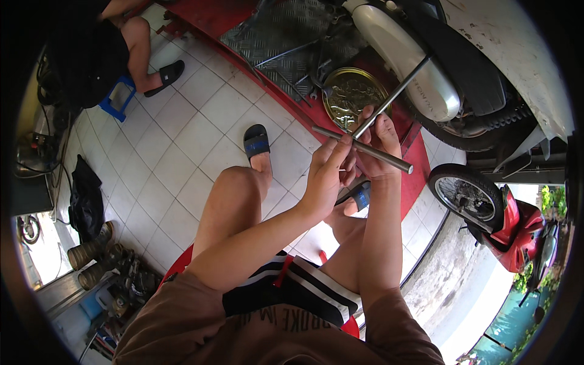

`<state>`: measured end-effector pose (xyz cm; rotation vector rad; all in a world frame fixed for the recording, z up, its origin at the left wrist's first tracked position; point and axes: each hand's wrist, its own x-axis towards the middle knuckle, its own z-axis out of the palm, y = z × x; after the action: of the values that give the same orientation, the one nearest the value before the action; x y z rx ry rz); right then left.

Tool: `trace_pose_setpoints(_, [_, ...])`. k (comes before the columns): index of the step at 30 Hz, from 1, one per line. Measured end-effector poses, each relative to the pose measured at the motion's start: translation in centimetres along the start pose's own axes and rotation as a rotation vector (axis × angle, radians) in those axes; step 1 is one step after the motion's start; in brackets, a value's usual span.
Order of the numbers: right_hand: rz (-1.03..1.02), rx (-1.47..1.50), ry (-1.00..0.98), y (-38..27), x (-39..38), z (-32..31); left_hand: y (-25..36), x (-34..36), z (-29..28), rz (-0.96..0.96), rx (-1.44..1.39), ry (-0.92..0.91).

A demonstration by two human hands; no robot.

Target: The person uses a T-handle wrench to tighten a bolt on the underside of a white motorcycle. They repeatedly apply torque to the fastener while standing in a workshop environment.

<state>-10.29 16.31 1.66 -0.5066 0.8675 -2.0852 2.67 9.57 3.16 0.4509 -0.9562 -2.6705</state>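
Observation:
Both my hands hold a steel T-handle wrench in front of my knees. Its long shaft slants up and away to the right, and its crossbar lies across my fingers. My left hand pinches the crossbar near where it meets the shaft. Around the joint and the lower shaft curl the fingers of my right hand; part of that grip is hidden behind the bar. Just beyond my hands sits a round gold-coloured pan with small shiny contents I cannot make out. The shaft's far end overlaps the motorbike's silver side cover in view; contact cannot be told.
A motorbike stands on a red work platform with a metal tread plate and several loose tools. At far left, another person's leg shows beside a blue stool. A red motorbike is at right; metal parts lie lower left.

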Motion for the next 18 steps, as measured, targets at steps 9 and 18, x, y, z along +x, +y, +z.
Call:
trace_pose_setpoints(9, [-0.025,-0.038,0.124,0.3,-0.7,0.2,0.6,0.3,0.5,0.157,0.094,-0.09])
trace_pose_setpoints(18, [-0.052,-0.051,0.103,0.7,-1.2,-0.4,2.6,1.5,0.0,0.745,0.947,-0.081])
